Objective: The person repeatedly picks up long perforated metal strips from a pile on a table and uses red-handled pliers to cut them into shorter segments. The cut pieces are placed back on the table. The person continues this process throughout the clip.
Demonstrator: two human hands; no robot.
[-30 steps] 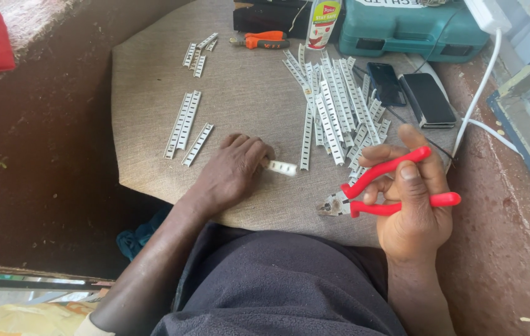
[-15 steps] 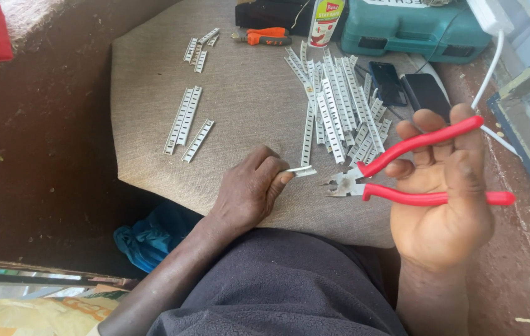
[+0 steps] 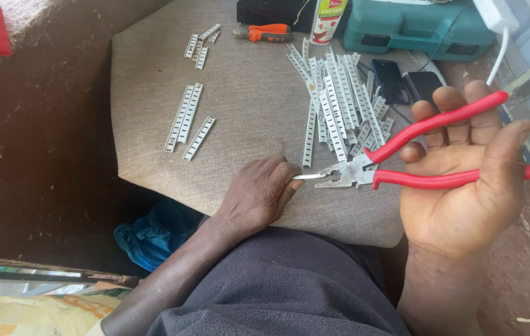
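your left hand point(image 3: 259, 196) rested on the near edge of the grey cushioned bench point(image 3: 246, 118), its fingers curled tight around one end of a short perforated metal strip point(image 3: 307, 177), which stuck out to the right. your right hand point(image 3: 464, 180) was raised palm up, fingers loosely wrapped about the red-handled pliers point(image 3: 402, 163), the handles spread apart. the plier nose met the free end of the strip; whether the nose actually bit on it, you could not tell from this view.

just beyond the pliers lay a loose heap of long perforated strips point(image 3: 336, 102), crossing one another. well to the left, three strips point(image 3: 187, 121) lay side by side, and farther back a few short pieces point(image 3: 201, 42) sat near the bench's far edge. an orange-handled tool point(image 3: 264, 32) lay at the back, beside a spray can point(image 3: 327, 18) and a teal tool case point(image 3: 414, 28). two dark phones point(image 3: 405, 81) lay right of the heap. a blue cloth point(image 3: 153, 233) was bunched below the bench, by your left forearm.
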